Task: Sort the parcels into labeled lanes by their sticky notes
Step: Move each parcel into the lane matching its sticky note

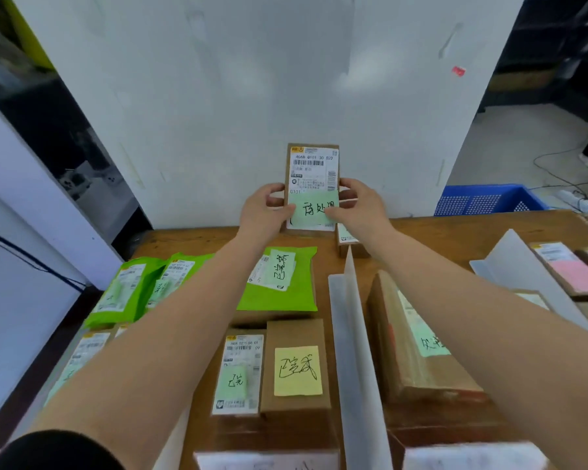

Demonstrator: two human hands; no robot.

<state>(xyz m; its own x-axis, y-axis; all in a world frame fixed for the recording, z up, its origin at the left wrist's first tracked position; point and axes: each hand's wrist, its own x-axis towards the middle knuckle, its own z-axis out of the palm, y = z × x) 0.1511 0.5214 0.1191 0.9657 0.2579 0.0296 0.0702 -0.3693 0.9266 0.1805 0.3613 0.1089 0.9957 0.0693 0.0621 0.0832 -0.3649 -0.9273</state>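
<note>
A small brown cardboard parcel (312, 164) with a white shipping label and a pale green sticky note (314, 209) is held upright above the far end of the table. My left hand (264, 209) grips its left edge, thumb on the note. My right hand (358, 206) grips its right edge, thumb on the note too. White upright dividers (355, 320) (523, 266) split the table into lanes. The left lane holds green mailer bags (279, 286) (126, 293) and brown boxes (297, 368) with green and yellow notes.
The middle lane holds a large brown box (414, 354) with a green note. The right lane holds parcels, one with a pink note (577, 276). A small box (348, 240) sits below the held parcel. A blue crate (489, 200) stands behind the wooden table (190, 239). A white wall panel stands ahead.
</note>
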